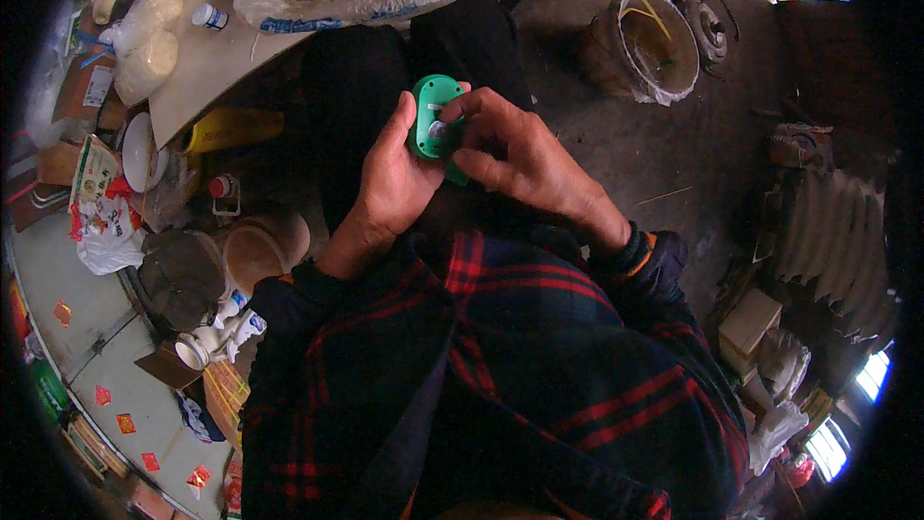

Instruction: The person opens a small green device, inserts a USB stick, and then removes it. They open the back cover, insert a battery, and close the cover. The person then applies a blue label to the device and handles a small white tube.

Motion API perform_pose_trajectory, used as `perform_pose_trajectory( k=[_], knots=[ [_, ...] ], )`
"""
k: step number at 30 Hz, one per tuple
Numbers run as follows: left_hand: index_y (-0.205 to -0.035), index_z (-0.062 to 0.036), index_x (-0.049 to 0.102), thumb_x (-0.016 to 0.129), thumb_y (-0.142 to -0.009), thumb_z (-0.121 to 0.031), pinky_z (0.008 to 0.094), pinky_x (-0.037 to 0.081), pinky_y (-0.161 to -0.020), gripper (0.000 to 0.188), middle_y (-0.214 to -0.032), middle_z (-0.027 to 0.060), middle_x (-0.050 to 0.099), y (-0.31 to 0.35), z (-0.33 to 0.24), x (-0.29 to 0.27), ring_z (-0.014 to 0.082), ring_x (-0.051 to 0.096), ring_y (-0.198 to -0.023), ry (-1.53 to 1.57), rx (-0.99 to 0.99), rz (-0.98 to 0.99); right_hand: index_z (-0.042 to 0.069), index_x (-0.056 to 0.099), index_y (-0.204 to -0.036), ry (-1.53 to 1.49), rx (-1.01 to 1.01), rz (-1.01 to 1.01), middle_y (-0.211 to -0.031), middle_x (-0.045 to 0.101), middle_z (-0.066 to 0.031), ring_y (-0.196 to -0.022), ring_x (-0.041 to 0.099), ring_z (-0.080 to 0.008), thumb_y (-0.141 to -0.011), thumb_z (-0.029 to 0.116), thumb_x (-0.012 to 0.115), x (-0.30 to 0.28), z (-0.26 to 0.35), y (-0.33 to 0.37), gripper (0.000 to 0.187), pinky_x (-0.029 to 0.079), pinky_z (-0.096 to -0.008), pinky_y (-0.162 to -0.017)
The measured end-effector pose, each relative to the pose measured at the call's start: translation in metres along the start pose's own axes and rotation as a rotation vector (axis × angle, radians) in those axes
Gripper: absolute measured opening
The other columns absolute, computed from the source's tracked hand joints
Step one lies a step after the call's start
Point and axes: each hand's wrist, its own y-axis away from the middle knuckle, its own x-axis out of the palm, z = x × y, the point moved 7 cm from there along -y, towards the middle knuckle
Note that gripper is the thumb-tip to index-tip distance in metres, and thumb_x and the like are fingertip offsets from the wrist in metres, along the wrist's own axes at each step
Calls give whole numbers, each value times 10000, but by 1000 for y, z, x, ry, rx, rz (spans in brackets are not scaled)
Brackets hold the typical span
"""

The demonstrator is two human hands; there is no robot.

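Note:
A green oval plastic casing (439, 87) with small holes around its rim is held above my lap. A round silvery part shows in its middle. My left hand (395, 173) is closed around its left side and underside, the thumb along the edge. From the right, my right hand (525, 154) grips it with bent fingers. Its index fingertip presses on the face near the silvery part, and its thumb lies by the lower right edge. A bit of green sticks out below that thumb; I cannot tell whether it belongs to the casing.
Ahead stands a pale table (212, 63) with a plastic bag (356, 0), bottles and thin sticks. A lined bucket (659, 48) is on the floor at right. Tubs (265, 246) and bags crowd my left; cardboard boxes (749, 323) and corrugated sheets (833, 231) stand at right.

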Motion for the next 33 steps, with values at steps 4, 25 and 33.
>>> perform_pose_trajectory(
  k=[4,25,33],
  knots=[
    [-1318,-6,451,294,-1007,-446,396,317,-1082,561,-1328,123,493,0,0,-1,254,448,-1254,-17,-2,-6,55,482,-1173,-141,60,38,-730,558,-12,-612,505,-79,-845,81,615,5,-7,-1,354,420,-229,-551],
    [-1329,7,401,309,-980,-516,454,342,-1068,636,-1306,221,496,0,-12,5,351,425,-1285,102,44,-8,116,491,-1317,404,-209,-44,-969,644,-134,-808,655,-330,-764,19,618,14,11,11,576,543,-393,-697],
    [-1335,10,390,301,-985,-513,442,345,-1067,636,-1290,226,505,2,-11,0,349,446,-1265,55,58,-6,137,509,-1299,431,-242,-52,-940,637,-154,-739,630,-368,-747,53,618,14,11,12,569,534,-434,-645]
  ],
)
